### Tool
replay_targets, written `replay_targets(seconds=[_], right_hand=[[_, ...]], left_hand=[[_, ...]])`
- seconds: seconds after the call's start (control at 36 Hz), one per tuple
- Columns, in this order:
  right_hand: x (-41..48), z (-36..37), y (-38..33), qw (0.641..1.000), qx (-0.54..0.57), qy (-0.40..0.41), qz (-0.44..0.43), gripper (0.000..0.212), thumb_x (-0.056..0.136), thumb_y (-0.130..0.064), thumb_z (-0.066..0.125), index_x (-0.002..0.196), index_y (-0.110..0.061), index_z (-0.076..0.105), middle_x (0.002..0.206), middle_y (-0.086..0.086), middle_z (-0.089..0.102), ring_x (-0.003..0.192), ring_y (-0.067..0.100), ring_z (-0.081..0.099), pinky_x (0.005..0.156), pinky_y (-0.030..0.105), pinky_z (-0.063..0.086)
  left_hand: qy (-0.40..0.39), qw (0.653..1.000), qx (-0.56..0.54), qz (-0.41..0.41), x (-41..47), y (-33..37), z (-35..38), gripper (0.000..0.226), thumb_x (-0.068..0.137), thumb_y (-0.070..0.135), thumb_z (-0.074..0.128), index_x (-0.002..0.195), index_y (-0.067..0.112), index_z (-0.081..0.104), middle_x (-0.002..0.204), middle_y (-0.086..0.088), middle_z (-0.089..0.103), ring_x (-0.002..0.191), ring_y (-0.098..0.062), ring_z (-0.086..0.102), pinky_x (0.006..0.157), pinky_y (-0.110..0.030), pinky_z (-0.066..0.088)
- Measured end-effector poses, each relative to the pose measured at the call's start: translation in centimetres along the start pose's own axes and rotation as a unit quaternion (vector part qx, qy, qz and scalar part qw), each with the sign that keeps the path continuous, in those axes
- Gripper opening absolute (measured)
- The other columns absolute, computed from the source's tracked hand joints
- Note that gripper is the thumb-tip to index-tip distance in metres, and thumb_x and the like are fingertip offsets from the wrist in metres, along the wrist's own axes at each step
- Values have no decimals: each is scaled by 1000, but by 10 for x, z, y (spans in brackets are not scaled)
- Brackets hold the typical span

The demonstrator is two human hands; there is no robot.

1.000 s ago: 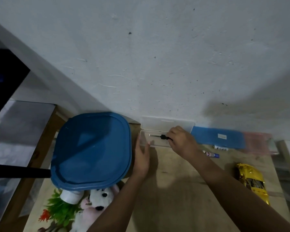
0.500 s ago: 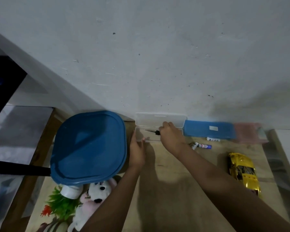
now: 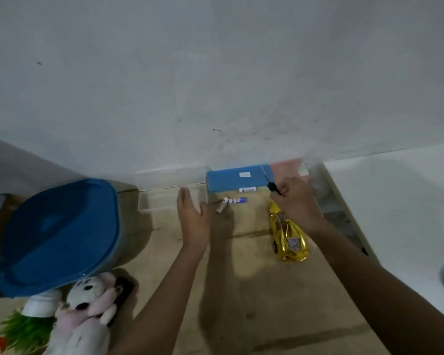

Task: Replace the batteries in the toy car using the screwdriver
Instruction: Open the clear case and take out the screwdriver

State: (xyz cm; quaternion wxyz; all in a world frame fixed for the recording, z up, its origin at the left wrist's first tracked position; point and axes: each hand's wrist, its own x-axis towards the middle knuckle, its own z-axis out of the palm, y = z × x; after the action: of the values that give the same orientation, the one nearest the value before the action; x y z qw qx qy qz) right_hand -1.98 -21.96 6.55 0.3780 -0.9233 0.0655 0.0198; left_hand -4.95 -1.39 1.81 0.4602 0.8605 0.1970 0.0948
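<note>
A shiny yellow toy car (image 3: 289, 233) stands on the wooden table, right of centre. My right hand (image 3: 294, 201) hovers just above its far end and grips a small black-handled screwdriver (image 3: 271, 181), shaft pointing up toward the wall. My left hand (image 3: 192, 216) is open, fingers straight, in front of the open clear plastic case (image 3: 159, 198). Two batteries (image 3: 232, 202) lie on the table between the case and the car; a third battery (image 3: 247, 190) lies against the blue box.
A big blue-lidded container (image 3: 59, 234) fills the left side. A plush toy (image 3: 87, 311) and a green plant (image 3: 23, 331) sit at the lower left. A flat blue box (image 3: 233, 179) and a pink box (image 3: 287, 166) lie along the wall. A white surface (image 3: 395, 201) borders the table's right edge.
My right hand has lifted the screwdriver out of the clear case and carried it right, over the car. My left hand has come off the case's left edge and shifted right.
</note>
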Motion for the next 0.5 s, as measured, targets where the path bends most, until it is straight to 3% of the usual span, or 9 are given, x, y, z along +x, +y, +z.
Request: replay_targets(seconds=[0.11, 0.25, 0.31, 0.42, 0.5], right_hand=[[-15, -28, 47, 996, 24, -4, 91, 17, 84, -13, 61, 70, -10, 53, 66, 4, 53, 61, 17, 51, 55, 28, 39], [-36, -38, 95, 989, 24, -19, 144, 22, 85, -9, 61, 65, -1, 56, 55, 5, 49, 49, 5, 49, 43, 7, 35], [-43, -38, 107, 987, 19, -37, 156, 17, 86, -10, 62, 76, 3, 64, 66, 10, 58, 53, 3, 50, 43, 4, 36], [-51, -33, 119, 985, -11, -87, 146, 14, 86, -9, 59, 90, 1, 69, 93, 16, 68, 80, 20, 62, 54, 10, 39], [-52, -31, 122, 985, -21, -97, 140, 16, 86, -10, 59, 91, 0, 70, 95, 15, 68, 76, 15, 56, 50, -1, 35]], left_hand=[[-123, 991, -11, 57, -41, 33, 45, 47, 96, 11, 49, 140, 1, 35, 146, -15, 35, 137, -26, 32, 109, -20, 19], [-280, 953, 42, 105, -78, 49, 90, 53, 97, 25, 47, 144, 9, 30, 152, -9, 26, 141, -21, 22, 113, -28, 18], [-307, 943, 70, 104, -89, 53, 101, 59, 97, 31, 47, 147, 11, 24, 156, -7, 16, 143, -21, 16, 114, -29, 17], [-306, 934, 132, 125, -104, 58, 115, 72, 94, 41, 49, 150, 12, 14, 158, -6, -4, 145, -22, 4, 114, -32, 17], [-311, 928, 172, 112, -107, 60, 122, 82, 91, 45, 52, 150, 12, 5, 158, -7, -11, 145, -25, 0, 113, -36, 21]])
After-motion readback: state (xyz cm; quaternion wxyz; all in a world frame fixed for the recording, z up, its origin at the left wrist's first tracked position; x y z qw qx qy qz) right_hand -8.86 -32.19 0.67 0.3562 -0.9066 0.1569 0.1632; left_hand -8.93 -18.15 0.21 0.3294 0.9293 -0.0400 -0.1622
